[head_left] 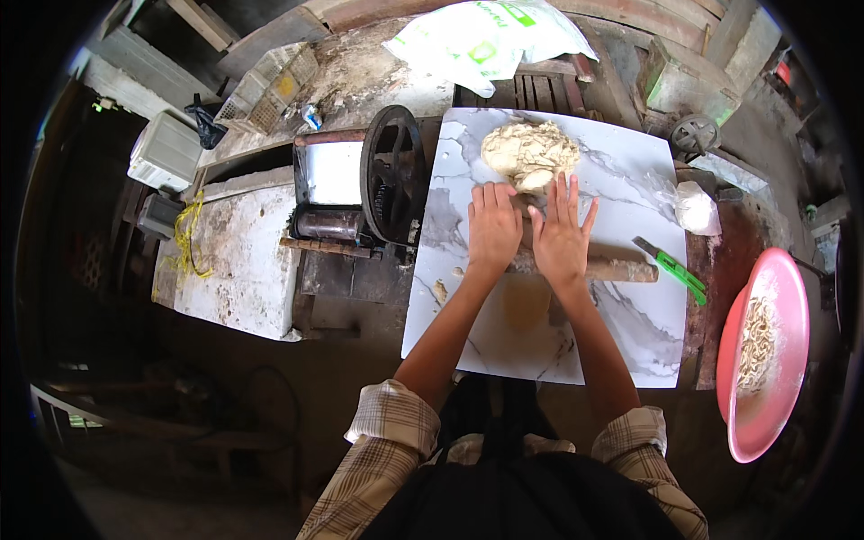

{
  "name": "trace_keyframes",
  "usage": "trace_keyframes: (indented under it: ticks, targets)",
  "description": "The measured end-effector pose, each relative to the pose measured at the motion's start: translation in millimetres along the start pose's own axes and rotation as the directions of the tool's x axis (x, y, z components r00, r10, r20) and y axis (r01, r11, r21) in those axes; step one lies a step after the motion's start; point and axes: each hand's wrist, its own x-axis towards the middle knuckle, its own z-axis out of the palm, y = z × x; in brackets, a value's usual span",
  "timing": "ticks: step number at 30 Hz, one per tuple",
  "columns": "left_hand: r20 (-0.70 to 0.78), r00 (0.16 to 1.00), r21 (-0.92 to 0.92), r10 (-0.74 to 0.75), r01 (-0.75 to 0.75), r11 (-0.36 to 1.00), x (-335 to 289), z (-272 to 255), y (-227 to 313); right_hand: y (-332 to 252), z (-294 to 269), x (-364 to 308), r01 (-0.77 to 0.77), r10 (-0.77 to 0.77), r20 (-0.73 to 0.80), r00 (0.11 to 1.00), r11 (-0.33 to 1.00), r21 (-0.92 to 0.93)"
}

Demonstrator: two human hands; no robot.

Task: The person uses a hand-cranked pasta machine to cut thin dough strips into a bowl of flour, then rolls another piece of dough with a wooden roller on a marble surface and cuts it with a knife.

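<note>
My left hand (495,225) and my right hand (560,236) lie side by side, palms down and fingers stretched out, over the white marbled board (630,198). Just beyond the fingertips sits a lumpy mound of pale dough (526,148), with a smoother lump (533,180) on its near side. A wooden rolling pin (621,269) runs crosswise under the heel of my right hand. Whether a palm presses on it or on some dough is hidden. To the right lies a cutter with a green handle (681,275). Small dough scraps (439,290) dot the board's left side.
Left of the board stands a roller machine (328,220) with a big dark wheel (393,175). A pink basin (787,360) holding floury strands (758,346) is at right. A small white bag (696,209) touches the board's right edge; a large white sack (490,40) lies behind.
</note>
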Motion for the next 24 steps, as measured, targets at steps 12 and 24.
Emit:
trace_keyframes:
  ticks: [12, 24]
  targets:
    - [0.134, 0.991, 0.168, -0.019, -0.004, 0.986, -76.8, -17.5, 9.7, -15.4, -32.7, -70.3, 0.002, -0.015, 0.141, 0.99, 0.996, 0.089]
    - [0.1, 0.994, 0.23, -0.043, 0.019, 0.973, -68.1, -4.9, 3.3, -10.2, -10.5, -66.2, 0.048, -0.052, 0.039, 0.998, 0.995, 0.089]
